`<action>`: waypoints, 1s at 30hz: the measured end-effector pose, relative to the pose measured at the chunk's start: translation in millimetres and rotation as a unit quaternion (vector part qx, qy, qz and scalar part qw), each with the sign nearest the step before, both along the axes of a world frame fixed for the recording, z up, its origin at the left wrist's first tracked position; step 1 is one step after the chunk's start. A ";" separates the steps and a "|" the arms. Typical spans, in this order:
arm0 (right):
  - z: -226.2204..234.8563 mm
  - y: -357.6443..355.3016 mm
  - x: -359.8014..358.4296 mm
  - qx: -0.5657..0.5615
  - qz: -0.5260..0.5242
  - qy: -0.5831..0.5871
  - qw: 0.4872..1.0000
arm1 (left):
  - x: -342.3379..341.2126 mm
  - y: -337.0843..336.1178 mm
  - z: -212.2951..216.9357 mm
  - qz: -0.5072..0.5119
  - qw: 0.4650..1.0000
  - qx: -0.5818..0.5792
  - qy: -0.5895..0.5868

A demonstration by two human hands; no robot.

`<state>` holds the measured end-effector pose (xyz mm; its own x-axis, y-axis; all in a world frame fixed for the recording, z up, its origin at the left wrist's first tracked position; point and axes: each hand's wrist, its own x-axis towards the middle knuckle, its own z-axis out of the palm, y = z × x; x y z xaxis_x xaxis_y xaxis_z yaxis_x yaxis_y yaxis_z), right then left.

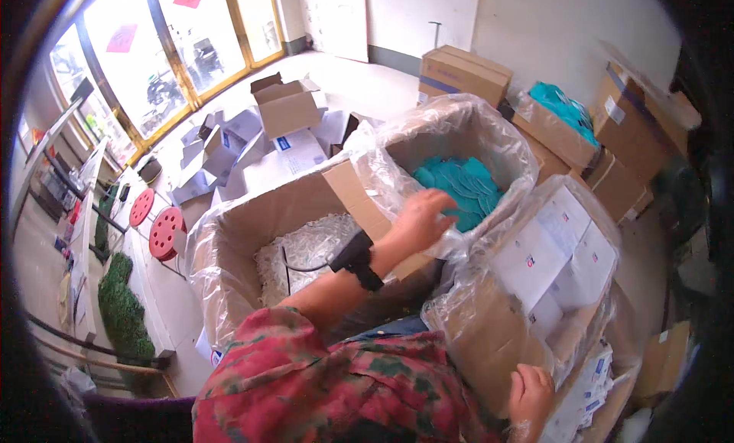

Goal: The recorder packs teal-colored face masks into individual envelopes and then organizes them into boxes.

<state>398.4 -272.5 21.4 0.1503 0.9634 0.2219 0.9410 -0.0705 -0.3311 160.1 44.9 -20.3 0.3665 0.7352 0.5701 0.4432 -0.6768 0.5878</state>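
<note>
My left hand (420,220) reaches out over the near edge of a plastic-lined carton (527,149). Its fingers are apart and slightly bent, with nothing seen in them. Below and beyond the fingertips lies a heap of flat teal pieces (462,184) inside that carton. A black strapped device (353,261) with a cable sits on my left wrist. My right hand (531,393) is low on the right, beside a brown cardboard surface (489,340) under clear plastic. Its fingers are curled together; whether they hold anything is hidden.
Left of the teal pieces, another lined carton (229,233) holds whitish packets (306,248). White printed boxes (547,252) fill a carton at right. Flattened and open boxes (287,110) cover the floor ahead. Red round stools (166,233) stand left; stacked cartons (466,68) line the wall.
</note>
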 end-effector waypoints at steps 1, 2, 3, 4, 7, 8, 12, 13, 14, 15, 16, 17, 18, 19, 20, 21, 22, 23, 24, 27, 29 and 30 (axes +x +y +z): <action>-4.5 -2.6 5.2 -0.006 -0.013 0.002 1.000 | 15.1 -12.8 -1.1 -0.065 0.998 0.000 -0.004; -8.6 -6.1 12.7 -0.038 -0.026 0.003 0.999 | 30.4 -20.7 -1.9 -0.138 0.990 -0.001 -0.009; -10.3 -13.4 14.1 -0.073 -0.047 0.008 0.996 | 44.3 -28.1 -2.3 -0.167 0.986 -0.010 -0.006; -12.7 -16.0 15.1 -0.097 -0.089 0.019 0.991 | 55.4 -34.8 -3.5 -0.220 0.976 -0.010 -0.007; -19.6 -12.9 28.0 -0.074 -0.136 0.036 0.987 | 75.6 -55.4 -11.8 -0.291 0.956 -0.008 0.033; -26.3 -9.5 37.2 -0.058 -0.143 0.034 0.987 | 79.4 -61.0 -10.7 -0.281 0.958 -0.030 0.048; -35.7 -0.7 69.9 -0.053 -0.165 0.046 0.984 | 94.0 -73.7 -16.4 -0.319 0.944 -0.049 0.068; -38.0 -0.7 77.5 -0.050 -0.174 0.051 0.982 | 101.3 -74.3 -18.3 -0.338 0.937 -0.051 0.069; -41.5 2.7 84.4 -0.045 -0.174 0.056 0.982 | 105.7 -73.4 -20.4 -0.345 0.934 -0.056 0.077; -44.4 6.4 92.0 -0.045 -0.182 0.056 0.981 | 111.9 -72.9 -22.0 -0.349 0.931 -0.060 0.084; -47.5 11.4 99.1 -0.041 -0.177 0.044 0.982 | 117.7 -72.0 -23.3 -0.354 0.930 -0.060 0.083; -51.9 16.8 106.7 -0.039 -0.169 0.033 0.984 | 122.6 -71.5 -25.6 -0.352 0.928 -0.069 0.099; -56.9 23.3 114.6 -0.040 -0.169 0.033 0.984 | 127.1 -70.1 -28.4 -0.349 0.927 -0.078 0.114; -62.5 31.0 122.7 -0.050 -0.168 0.073 0.982 | 131.6 -67.4 -35.1 -0.348 0.927 -0.078 0.114; -72.2 41.7 131.6 -0.060 -0.166 0.116 0.977 | 136.1 -62.9 -46.2 -0.359 0.920 -0.078 0.136; -81.4 52.5 140.5 -0.060 -0.166 0.118 0.977 | 140.0 -60.4 -50.7 -0.372 0.911 -0.077 0.158; -92.4 65.7 150.4 -0.061 -0.166 0.144 0.974 | 143.1 -59.0 -52.3 -0.372 0.911 -0.078 0.159; -105.4 78.5 161.2 -0.062 -0.167 0.169 0.969 | 148.4 -58.6 -52.9 -0.374 0.911 -0.093 0.148; -122.5 91.6 171.1 -0.061 -0.165 0.171 0.969 | 153.3 -58.1 -53.0 -0.375 0.911 -0.107 0.137; -177.2 128.9 197.3 -0.060 -0.216 0.255 0.941 | 174.7 -51.4 -57.5 -0.351 0.911 -0.172 0.132; -190.7 161.3 200.4 -0.111 -0.274 0.290 0.910 | 177.9 -36.4 -63.0 -0.342 0.913 -0.185 0.122; -194.1 170.5 200.8 -0.112 -0.269 0.293 0.911 | 182.1 -31.1 -66.5 -0.337 0.913 -0.193 0.122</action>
